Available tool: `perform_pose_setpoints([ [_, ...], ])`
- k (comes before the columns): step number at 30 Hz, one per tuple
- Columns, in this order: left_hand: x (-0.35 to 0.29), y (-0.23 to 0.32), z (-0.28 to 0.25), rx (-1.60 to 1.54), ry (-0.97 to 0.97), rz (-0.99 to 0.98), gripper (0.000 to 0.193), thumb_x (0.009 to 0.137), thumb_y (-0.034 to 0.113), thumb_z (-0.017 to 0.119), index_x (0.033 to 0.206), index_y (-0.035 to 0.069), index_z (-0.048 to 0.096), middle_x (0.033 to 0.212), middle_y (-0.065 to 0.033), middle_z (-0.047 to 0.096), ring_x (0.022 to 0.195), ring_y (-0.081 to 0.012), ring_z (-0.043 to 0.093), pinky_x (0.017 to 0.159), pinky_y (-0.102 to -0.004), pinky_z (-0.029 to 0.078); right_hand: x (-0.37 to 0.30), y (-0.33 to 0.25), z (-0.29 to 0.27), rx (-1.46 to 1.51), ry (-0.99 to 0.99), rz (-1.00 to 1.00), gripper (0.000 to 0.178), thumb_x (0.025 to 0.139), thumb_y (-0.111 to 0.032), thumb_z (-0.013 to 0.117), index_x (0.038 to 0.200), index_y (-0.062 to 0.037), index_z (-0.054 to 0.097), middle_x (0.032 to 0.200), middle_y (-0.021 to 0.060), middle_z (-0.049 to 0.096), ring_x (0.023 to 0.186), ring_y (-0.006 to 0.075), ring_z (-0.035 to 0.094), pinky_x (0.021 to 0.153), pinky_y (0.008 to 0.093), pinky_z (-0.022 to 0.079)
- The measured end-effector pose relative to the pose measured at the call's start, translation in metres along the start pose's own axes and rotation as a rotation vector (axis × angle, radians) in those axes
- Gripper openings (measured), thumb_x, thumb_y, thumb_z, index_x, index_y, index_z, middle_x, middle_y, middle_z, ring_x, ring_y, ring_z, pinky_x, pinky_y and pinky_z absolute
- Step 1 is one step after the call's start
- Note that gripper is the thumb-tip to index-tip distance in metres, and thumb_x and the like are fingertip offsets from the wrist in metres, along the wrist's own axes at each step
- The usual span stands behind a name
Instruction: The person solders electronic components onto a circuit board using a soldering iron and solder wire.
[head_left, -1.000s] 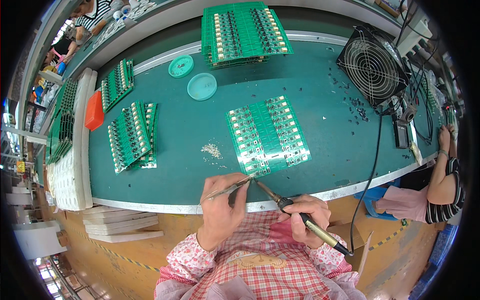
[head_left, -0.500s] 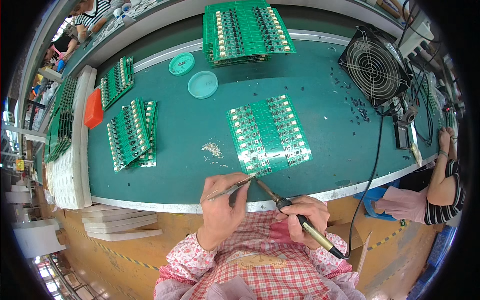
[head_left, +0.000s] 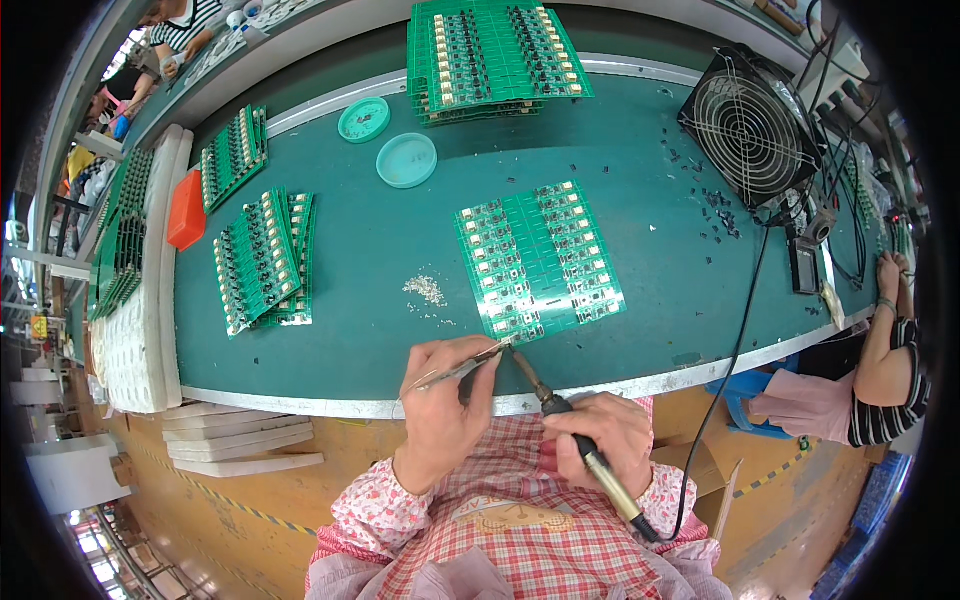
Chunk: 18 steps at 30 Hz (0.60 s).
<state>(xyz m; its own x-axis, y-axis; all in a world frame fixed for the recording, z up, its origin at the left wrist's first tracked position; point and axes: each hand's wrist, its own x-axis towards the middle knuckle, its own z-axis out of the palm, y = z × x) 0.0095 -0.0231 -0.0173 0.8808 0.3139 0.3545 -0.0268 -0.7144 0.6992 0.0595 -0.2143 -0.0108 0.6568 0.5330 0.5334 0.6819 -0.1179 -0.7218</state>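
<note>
A green circuit board panel (head_left: 540, 255) with two columns of small parts lies in front of me on the bench. My left hand (head_left: 443, 408) pinches a pair of metal tweezers (head_left: 455, 371), whose tips reach the panel's near left corner. A thin wire seems to run along that hand too. In my right hand (head_left: 612, 432) is a soldering iron (head_left: 618, 490), gripped like a pen. Its tip meets the tweezers' tips at the panel's near edge; whether they touch is too small to tell. Left of the panel sits a small heap of pale components (head_left: 426, 290).
Stacked boards stand at the back (head_left: 500, 60) and left (head_left: 260, 260). Two turquoise dishes (head_left: 407, 161) and a red box (head_left: 187, 211) are nearby. A black fan (head_left: 750, 130) stands right, beside scattered black bits (head_left: 718, 213). The iron's cord (head_left: 733, 370) crosses the bench's front edge. Another person's arm (head_left: 884, 345) is far right.
My right hand has shifted slightly left, and the iron's handle has swung left, standing steeper. Its tip stays by the same panel corner. The left hand has barely moved.
</note>
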Motion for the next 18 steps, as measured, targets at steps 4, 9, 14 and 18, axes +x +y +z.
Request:
perform_pose_setpoints([
  [4, 0.002, 0.000, 0.001, -0.013, -0.001, -0.010, 0.019, 0.082, -0.003, 0.072, 0.100, 0.004, 0.070, 0.099, -0.0094, 0.073, 0.090, -0.0268, 0.065, 0.080, -0.0352, 0.051, -0.004, 0.000, 0.002, 0.105, 0.043, 0.113, 0.011, 0.090, -0.005, 0.064, 0.100, -0.0016, 0.065, 0.072, 0.0074, 0.072, 0.066, 0.0220, 0.070, 0.063, 0.0342, 0.057],
  [9, 0.002, -0.001, 0.000, -0.013, 0.010, 0.017, 0.019, 0.083, -0.003, 0.072, 0.101, 0.004, 0.069, 0.099, -0.0095, 0.073, 0.090, -0.0273, 0.065, 0.080, -0.0355, 0.052, -0.004, 0.000, 0.002, -0.009, -0.008, 0.035, 0.014, 0.089, -0.006, 0.066, 0.102, -0.0018, 0.064, 0.071, 0.0063, 0.071, 0.065, 0.0217, 0.070, 0.062, 0.0336, 0.057],
  [14, 0.001, -0.002, 0.001, -0.004, 0.007, 0.011, 0.018, 0.083, -0.001, 0.072, 0.100, 0.004, 0.070, 0.100, -0.0093, 0.073, 0.090, -0.0274, 0.064, 0.080, -0.0361, 0.051, -0.003, 0.003, -0.004, -0.006, 0.020, -0.036, 0.023, 0.076, 0.001, 0.072, 0.099, -0.0020, 0.069, 0.072, 0.0082, 0.067, 0.060, 0.0234, 0.066, 0.056, 0.0325, 0.055],
  [18, 0.001, -0.001, 0.000, 0.021, -0.008, 0.024, 0.014, 0.084, 0.001, 0.072, 0.098, 0.004, 0.071, 0.100, -0.0085, 0.072, 0.089, -0.0281, 0.064, 0.080, -0.0369, 0.051, -0.013, 0.011, -0.020, -0.025, 0.153, 0.016, 0.019, 0.078, 0.000, 0.071, 0.097, -0.0012, 0.068, 0.073, 0.0077, 0.069, 0.060, 0.0236, 0.066, 0.059, 0.0341, 0.056],
])
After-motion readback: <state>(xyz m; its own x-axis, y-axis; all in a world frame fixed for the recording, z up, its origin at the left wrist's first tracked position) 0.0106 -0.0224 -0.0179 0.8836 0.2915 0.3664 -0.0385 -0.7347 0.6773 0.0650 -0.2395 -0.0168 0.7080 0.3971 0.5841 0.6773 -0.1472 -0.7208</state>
